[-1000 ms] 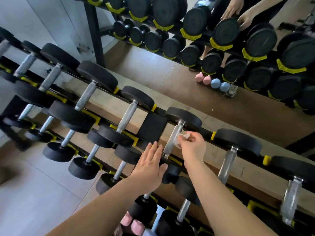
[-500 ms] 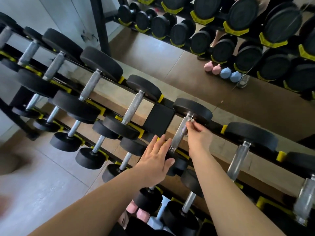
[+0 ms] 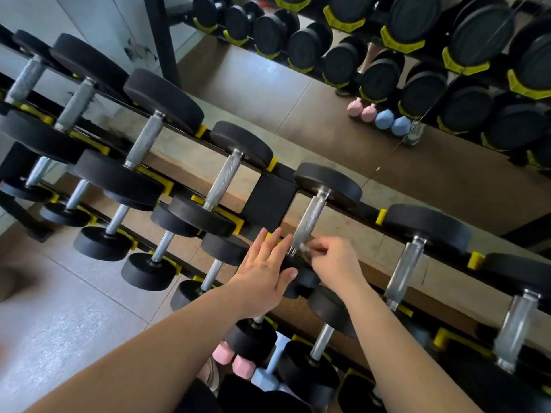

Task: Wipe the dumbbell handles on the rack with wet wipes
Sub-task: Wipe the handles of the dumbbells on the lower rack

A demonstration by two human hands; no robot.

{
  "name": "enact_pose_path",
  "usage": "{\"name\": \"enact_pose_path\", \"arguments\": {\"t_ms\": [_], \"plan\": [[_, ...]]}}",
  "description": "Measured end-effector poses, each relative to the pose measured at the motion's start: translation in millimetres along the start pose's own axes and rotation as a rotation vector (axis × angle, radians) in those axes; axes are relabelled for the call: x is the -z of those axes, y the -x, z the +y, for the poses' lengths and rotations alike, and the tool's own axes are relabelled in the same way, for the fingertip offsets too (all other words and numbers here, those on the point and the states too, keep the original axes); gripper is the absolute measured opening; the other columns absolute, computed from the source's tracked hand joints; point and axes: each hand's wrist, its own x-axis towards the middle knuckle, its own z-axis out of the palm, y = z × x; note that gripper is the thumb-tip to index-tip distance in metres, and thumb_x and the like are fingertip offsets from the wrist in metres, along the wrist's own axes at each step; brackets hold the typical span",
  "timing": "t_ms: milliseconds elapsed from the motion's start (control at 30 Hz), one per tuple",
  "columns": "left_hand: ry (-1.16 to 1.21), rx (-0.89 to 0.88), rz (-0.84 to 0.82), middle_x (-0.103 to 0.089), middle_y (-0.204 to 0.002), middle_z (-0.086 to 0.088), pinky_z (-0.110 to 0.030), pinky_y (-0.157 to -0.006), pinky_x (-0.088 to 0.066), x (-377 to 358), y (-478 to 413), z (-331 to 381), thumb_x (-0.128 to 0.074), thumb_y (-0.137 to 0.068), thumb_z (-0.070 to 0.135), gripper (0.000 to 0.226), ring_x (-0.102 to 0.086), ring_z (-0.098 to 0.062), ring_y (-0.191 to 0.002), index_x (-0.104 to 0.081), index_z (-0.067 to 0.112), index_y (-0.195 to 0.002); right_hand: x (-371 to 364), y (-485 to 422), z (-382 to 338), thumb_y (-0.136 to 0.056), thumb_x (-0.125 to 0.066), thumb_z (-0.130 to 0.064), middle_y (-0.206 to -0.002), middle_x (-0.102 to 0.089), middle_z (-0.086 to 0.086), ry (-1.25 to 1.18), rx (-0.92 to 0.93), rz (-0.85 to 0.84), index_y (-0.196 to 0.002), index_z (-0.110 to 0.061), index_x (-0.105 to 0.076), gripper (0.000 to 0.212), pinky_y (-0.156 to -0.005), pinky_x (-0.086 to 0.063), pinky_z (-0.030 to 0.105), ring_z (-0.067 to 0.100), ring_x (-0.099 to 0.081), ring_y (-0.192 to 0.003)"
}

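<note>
Grey floor tiles (image 3: 74, 317) lie under the black rack (image 3: 269, 202) with yellow holders. I see my left hand (image 3: 262, 272) lying flat, fingers straight, on the round black near end of one dumbbell (image 3: 328, 184). My right hand (image 3: 338, 263) pinches a small white wipe (image 3: 305, 248) at the low end of its bumpy silver handle (image 3: 310, 217). Little pink weights (image 3: 235, 360) sit below.

A mirror (image 3: 298, 93) fills the far side, with a pale ledge (image 3: 366, 242) running along its lower edge and a white wall (image 3: 89, 28) to its left. In front of the mirror lies grey tiled floor (image 3: 74, 323), and low down, farthest from the mirror, two pink weights (image 3: 234, 363) sit just beside a blue weight (image 3: 265, 380). Inside the mirror, beside their reflections, stands what may be a clear cup (image 3: 413, 134), too blurred to be sure.
</note>
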Motion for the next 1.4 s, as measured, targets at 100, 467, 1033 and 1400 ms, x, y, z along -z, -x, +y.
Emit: {"name": "enact_pose_path", "arguments": {"t_ms": [100, 467, 1033, 1400], "plan": [[-0.018, 0.013, 0.0, 0.02, -0.168, 0.02, -0.053, -0.129, 0.001, 0.0, 0.2, 2.0, -0.031, -0.108, 0.052, 0.066, 0.032, -0.014, -0.152, 0.006, 0.041, -0.162, 21.2, -13.1, -14.5, -0.099, -0.068, -0.024, -0.088, -0.067, -0.009, -0.147, -0.033, 0.222, -0.108, -0.015, -0.076, 0.016, -0.084, -0.053, 0.032, 0.013, -0.063, -0.09], [-0.003, 0.024, -0.004, 0.018, -0.169, 0.017, -0.05, -0.129, 0.004, 4.3, 2.5, 7.3, -0.033, -0.109, 0.05, 0.066, 0.031, -0.016, -0.153, 0.004, 0.039, -0.163, -10.2, 5.4, -13.8, -0.098, -0.067, -0.013, -0.108, -0.074, 0.001, 0.018, -0.002, 0.02, -0.115, -0.015, -0.075, 0.019, -0.079, -0.052, 0.023, 0.012, -0.064, -0.097], [0.016, -0.007, -0.02, 0.02, -0.168, 0.019, -0.051, -0.129, 0.004, 6.2, 2.8, 3.0, -0.032, -0.109, 0.049, 0.065, 0.033, -0.014, -0.152, 0.005, 0.04, -0.162, -6.2, -19.6, -9.9, -0.097, -0.067, -0.012, -0.103, -0.068, -0.003, -0.269, -0.137, 0.229, -0.1, -0.02, -0.068, 0.009, -0.077, -0.053, 0.025, 0.015, -0.065, -0.1], [0.031, -0.013, 0.003, 0.018, -0.167, 0.024, -0.052, -0.128, 0.005, 1.1, -1.8, -2.1, -0.032, -0.109, 0.052, 0.063, 0.035, -0.013, -0.151, 0.002, 0.045, -0.161, 19.1, -31.0, -31.7, -0.103, -0.062, -0.022, -0.116, -0.072, 0.0, 0.123, 0.309, 0.291, -0.124, -0.016, -0.073, 0.025, -0.074, -0.053, 0.014, 0.01, -0.068, -0.101]]}}
